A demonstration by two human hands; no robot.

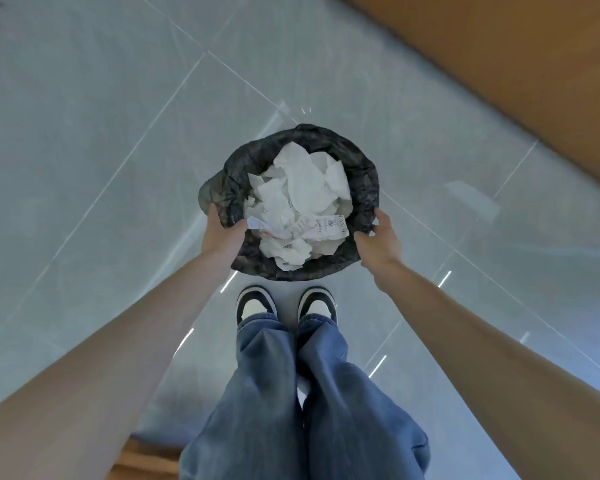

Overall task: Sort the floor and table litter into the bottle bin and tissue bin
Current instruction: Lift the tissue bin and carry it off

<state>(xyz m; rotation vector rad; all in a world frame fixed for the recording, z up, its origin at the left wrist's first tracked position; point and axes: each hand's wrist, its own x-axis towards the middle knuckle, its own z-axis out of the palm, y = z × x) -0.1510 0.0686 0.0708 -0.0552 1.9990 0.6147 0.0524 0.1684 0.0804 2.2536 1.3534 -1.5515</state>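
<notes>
**Tissue bin held by its rim, sorting seemingly near done**

The left grip (222, 235) and right grip (378, 237) were each clamped on the bag-lined rim of the tissue bin (362, 174). The bin was just ahead of the shoes (257, 303) and piled with crumpled tissues (302, 188) and a receipt (321, 231). The next move probably called for a steady set-down. A brown wooden board (499, 64) ran beyond, and nothing blocked the tiled floor (118, 133).

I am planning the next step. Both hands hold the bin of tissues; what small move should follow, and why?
Probably set the bin down on the floor before the shoes and release it. The left hand and right hand both grip its rim, tissues fill it, and no loose litter shows.
</notes>
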